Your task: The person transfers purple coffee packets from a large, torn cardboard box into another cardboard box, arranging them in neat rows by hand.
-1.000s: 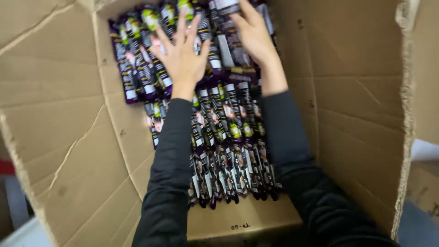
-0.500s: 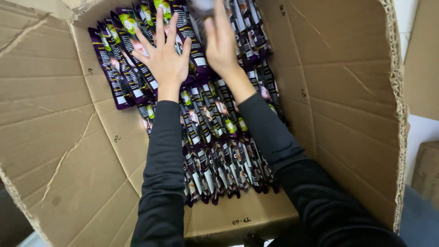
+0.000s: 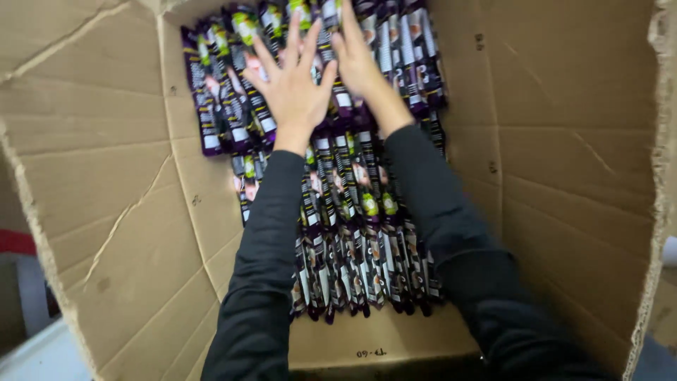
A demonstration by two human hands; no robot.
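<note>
— Where are the hands sitting right now?

— Both are reaching deep into the big brown corrugated cardboard box [image 3: 113,212], arms in black sleeves stretching out nearly straight. The left hand [image 3: 293,88] is lying palm down with the fingers fanning wide, pressing flat on the far row of long, narrow purple-and-black snack sachets [image 3: 352,233].

— And the other one?

— The right hand [image 3: 360,60] is resting just beside it, almost touching, fingers held together and pointing toward the far wall of the box. It is turning slightly on edge against the packets.

— Is either grip closing on anything?

— The left one is wide open, holding nothing, only pressing. For the right I cannot tell; the fingertips are running out at the top edge among the packets.

— How are the sachets lying?

— Packed side by side in two overlapping rows across the box floor, the near row lying just under the forearms.
</note>
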